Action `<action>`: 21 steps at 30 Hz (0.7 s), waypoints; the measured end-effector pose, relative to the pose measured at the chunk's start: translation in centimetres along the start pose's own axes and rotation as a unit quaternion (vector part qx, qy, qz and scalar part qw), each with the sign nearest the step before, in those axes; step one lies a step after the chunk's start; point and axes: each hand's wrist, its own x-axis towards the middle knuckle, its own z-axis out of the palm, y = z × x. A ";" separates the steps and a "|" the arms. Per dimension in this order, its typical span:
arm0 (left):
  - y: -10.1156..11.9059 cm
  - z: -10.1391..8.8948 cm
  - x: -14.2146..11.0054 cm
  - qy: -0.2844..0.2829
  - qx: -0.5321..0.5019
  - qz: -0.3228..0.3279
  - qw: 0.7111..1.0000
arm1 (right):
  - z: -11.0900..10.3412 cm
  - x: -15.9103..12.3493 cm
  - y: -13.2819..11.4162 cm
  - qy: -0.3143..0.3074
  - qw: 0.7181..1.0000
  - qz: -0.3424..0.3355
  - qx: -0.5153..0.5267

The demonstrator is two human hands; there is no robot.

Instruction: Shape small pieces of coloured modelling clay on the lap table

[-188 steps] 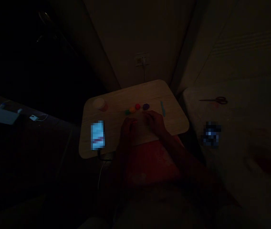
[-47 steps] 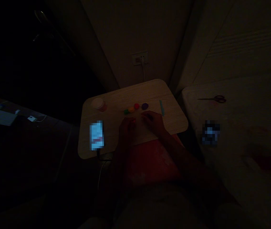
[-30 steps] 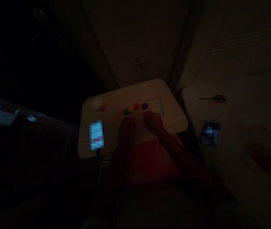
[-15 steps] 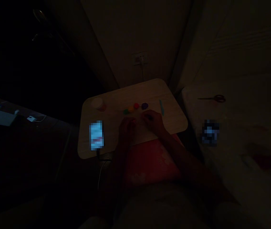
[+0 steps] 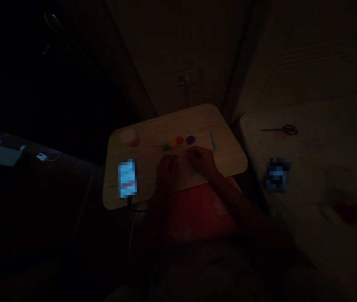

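In dim light, my left hand [image 5: 166,167] is over the near part of a small wooden table [image 5: 148,163], fingers curled together. To its right, my right hand [image 5: 202,159] has thumb and fingers drawn into a pinch. Anything between the fingers of either hand is too dark to make out; the fingertips look reddish. Just beyond the hands lie small lumps that look like modelling clay: green [image 5: 166,147], orange [image 5: 172,144], red [image 5: 179,139] and dark purple [image 5: 191,139]. A flat light-blue tool [image 5: 213,141] rests right of them.
A white-lidded tub [image 5: 128,136] lies at the table's back left, with a lit phone-like screen [image 5: 127,178], blurred out, in front. A red patterned cloth [image 5: 197,214] is below the near edge. Scissors [image 5: 280,129] lie on the pale surface at right. A wall socket [image 5: 184,77] holds a plug.
Both hands stay in nearly the same place, with only slight finger movement. The lumps and the tool have not moved.
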 end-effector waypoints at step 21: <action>-0.2 0.1 0.0 -0.002 0.007 0.009 1.000 | 0.2 0.2 0.6 -0.025 0.998 -0.049 -0.042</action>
